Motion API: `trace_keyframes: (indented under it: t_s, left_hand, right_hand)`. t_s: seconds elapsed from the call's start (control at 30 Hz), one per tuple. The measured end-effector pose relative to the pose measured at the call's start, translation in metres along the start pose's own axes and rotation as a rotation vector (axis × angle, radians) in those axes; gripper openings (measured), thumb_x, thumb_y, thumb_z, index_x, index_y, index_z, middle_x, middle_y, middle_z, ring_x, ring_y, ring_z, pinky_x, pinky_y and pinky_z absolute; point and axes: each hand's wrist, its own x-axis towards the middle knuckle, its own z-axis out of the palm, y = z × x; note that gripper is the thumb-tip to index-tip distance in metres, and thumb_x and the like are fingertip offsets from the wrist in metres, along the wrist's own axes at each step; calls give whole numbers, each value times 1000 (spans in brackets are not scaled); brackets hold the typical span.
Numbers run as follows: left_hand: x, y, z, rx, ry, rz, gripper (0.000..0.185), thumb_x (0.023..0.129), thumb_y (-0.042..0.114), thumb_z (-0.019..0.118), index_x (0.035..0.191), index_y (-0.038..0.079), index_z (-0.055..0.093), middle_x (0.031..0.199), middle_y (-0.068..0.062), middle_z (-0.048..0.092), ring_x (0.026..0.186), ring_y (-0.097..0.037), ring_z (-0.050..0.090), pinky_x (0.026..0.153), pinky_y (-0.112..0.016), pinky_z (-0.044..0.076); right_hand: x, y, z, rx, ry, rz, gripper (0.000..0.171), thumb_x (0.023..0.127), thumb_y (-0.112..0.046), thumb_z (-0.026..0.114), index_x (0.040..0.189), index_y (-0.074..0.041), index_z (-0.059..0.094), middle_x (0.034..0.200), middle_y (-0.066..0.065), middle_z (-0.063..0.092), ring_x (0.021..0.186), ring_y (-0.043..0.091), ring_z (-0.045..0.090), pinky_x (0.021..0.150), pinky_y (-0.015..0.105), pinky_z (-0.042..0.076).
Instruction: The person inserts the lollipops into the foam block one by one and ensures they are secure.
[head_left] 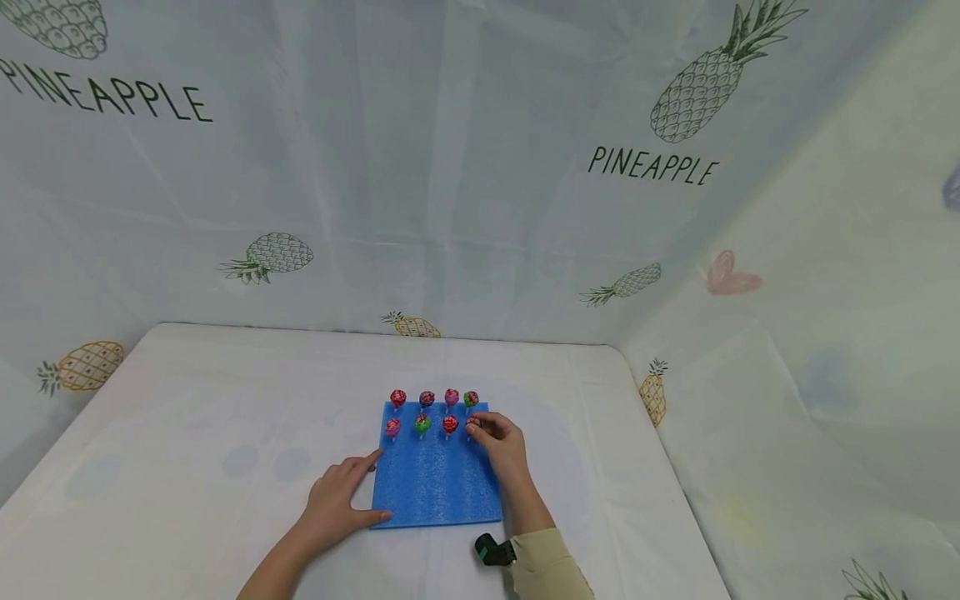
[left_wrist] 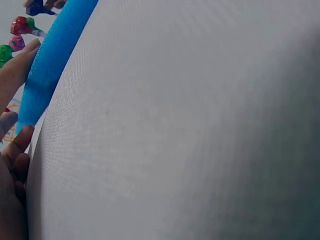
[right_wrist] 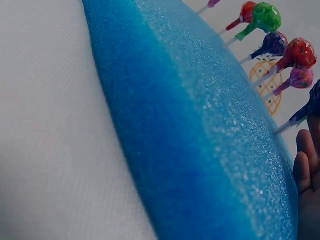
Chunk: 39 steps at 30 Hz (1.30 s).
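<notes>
At foam pad (head_left: 435, 483) edges, hands rest.

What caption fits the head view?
Right hand pinches a lollipop standing in the blue foam board; left hand steadies its edge.

L hand (head_left: 341, 493) flat, fingers spread & straight, palm down, forearm bare. R hand (head_left: 501, 443) reaches fwd, fingertips (head_left: 476, 429) pinched together, wrist straight, beige sleeve at forearm.
</notes>
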Motion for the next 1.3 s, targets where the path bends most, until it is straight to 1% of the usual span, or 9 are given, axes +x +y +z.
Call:
trace_keyframes:
  t_s: [0.07,0.27,0.53,0.73,1.0,1.1,1.2,1.3]
  left_hand:
    - [0,0,0,0,0,-1,101,65,64,79,146,15,45,124,-4,57,108,-26,50,87,-51,44]
    - [1,0,0,-6,-1,1,100,66,64,79,146,15,45,124,-4,57,108,-26,50,87,-50,44]
    - [3,0,2,-5,0,2,100,66,64,79,146,15,45,124,-4,57,107,-25,50,86,-50,44]
    - [3,2,0,-8,3,-1,100,66,62,80,146,15,45,123,-4,57,107,-25,50,85,-49,44]
    - [5,2,-1,-8,2,-6,100,66,63,80,146,15,45,124,-3,57,106,-25,49,85,-49,44]
    - [5,3,-2,-25,-4,-8,100,66,62,81,146,14,45,123,-5,57,107,-26,49,86,-51,44]
    - [5,3,-3,-47,-6,-18,99,66,60,81,146,13,46,124,-7,55,109,-28,49,88,-54,44]
    - [5,1,-5,-82,21,-47,93,69,56,81,144,13,47,127,-10,53,114,-32,46,92,-56,42]
  right_hand:
    - [-3,-7,1,-7,1,-7,25,88,-9,73,107,7,68,95,9,67,82,13,58,70,20,50]
    - [-2,-7,1,1,-4,-8,25,88,-9,73,107,6,69,96,8,68,83,13,58,71,20,50]
    - [-2,-8,-1,-3,-9,5,26,89,-9,72,110,5,68,99,9,66,87,17,57,73,20,49]
    - [-2,-10,-3,-20,-15,8,28,88,-9,73,112,4,68,97,9,65,86,19,57,72,21,49]
    - [1,-11,-6,-54,-48,-21,33,88,-8,73,116,7,65,98,13,64,90,27,59,72,23,49]
    - [4,-5,-9,-85,-56,-35,35,87,-9,74,117,6,64,102,15,65,92,30,59,74,25,50]
    - [7,8,-15,-125,-55,-46,36,87,-10,75,119,2,65,106,15,65,93,28,59,75,26,50]
    - [9,21,-23,-161,-66,-57,37,86,-14,76,120,-3,66,110,13,66,94,24,58,77,26,50]
